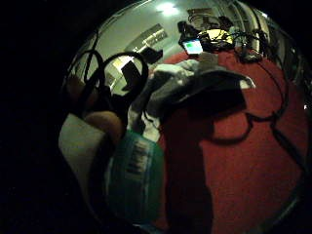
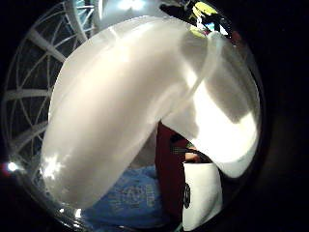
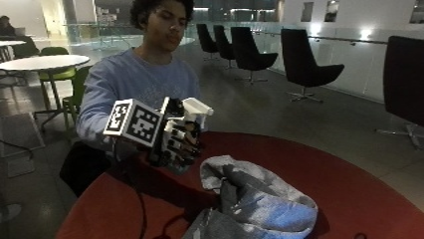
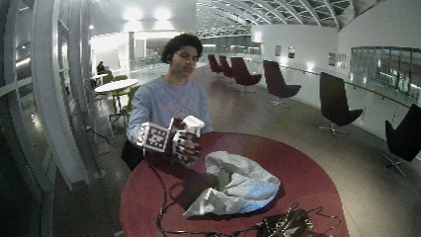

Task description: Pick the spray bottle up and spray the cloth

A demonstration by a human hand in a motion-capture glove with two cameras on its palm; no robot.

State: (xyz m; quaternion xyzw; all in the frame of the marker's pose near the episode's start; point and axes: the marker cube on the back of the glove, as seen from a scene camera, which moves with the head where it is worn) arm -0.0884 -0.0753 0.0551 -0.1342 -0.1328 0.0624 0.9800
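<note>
Right hand (image 3: 177, 144) grips the bottle (image 3: 187, 130) lifted, cloth (image 3: 255, 201) just below and ahead; pickup done, next aim nozzle, squeeze trigger.

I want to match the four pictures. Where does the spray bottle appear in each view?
Little finger side palm view: the spray bottle, its green body beside a fingertip, near the grey cloth.
Thumb side palm view: its white head fills most of the picture.
Outside view: its white head shows above the gloved right hand, which grips it.
Wide outside view: held above the table's near edge.
Shared landmark: the red table.
</note>
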